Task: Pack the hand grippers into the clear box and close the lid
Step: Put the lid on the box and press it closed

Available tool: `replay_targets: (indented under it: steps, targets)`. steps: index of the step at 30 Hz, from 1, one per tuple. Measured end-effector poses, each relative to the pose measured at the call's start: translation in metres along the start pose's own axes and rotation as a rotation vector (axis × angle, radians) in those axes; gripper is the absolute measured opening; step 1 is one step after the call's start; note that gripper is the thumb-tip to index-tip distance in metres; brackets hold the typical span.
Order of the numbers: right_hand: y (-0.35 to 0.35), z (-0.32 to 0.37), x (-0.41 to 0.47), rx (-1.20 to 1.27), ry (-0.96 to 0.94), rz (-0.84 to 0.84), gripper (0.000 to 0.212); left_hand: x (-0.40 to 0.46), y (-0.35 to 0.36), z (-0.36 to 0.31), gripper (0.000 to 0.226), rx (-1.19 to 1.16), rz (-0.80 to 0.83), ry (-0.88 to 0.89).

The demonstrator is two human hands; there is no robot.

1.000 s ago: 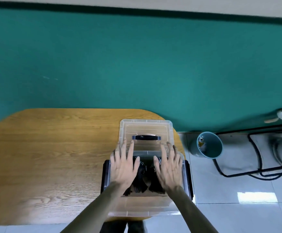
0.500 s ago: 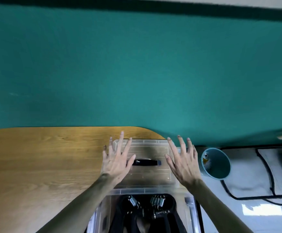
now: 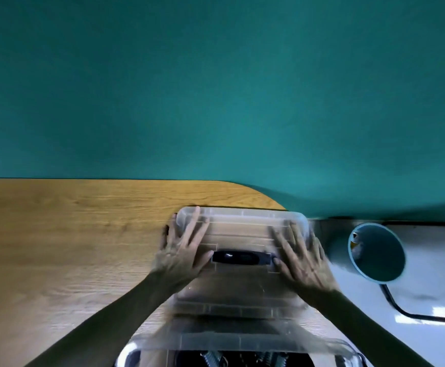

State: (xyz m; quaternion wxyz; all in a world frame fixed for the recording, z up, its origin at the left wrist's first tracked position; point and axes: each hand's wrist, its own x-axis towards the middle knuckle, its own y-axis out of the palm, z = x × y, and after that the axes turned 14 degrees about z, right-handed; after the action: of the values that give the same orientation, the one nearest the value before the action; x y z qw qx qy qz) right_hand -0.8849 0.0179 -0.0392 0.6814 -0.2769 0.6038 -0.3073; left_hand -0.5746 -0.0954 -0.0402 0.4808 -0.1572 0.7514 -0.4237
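Note:
The clear lid [image 3: 242, 229], with a black handle [image 3: 242, 257] in its middle, lies on the wooden table [image 3: 70, 234] beyond the clear box [image 3: 242, 343]. My left hand [image 3: 181, 250] grips the lid's left end, fingers spread over the far left corner and thumb by the handle. My right hand [image 3: 303, 258] grips its right end the same way. The lid looks blurred. At the bottom edge of the view the box stands open, and the metal springs of the hand grippers [image 3: 213, 360] show inside it. Most of the box is cut off.
A teal bin [image 3: 377, 252] stands on the tiled floor right of the table's rounded corner. Black cables [image 3: 391, 300] run over the floor near it. A teal wall rises behind the table.
Both hands left the hand grippers in the box, reached forward to the lid and closed on its two ends. The view has tipped forward, pushing the box to the bottom edge.

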Motion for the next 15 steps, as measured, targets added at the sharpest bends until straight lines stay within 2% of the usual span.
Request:
replay_targets:
  steps: [4,8,15]
  targets:
    - [-0.011,-0.001,0.009,0.032,-0.03,-0.102,0.061,0.018,0.0,-0.004,0.076,-0.034,-0.083,0.014]
    - [-0.022,0.002,0.014,0.175,0.08,-0.201,0.064,0.017,-0.006,-0.009,0.075,-0.08,-0.146,-0.059]
    - [-0.002,0.006,0.011,0.199,0.155,-0.143,0.065,0.013,0.003,-0.016,0.077,-0.015,-0.086,-0.014]
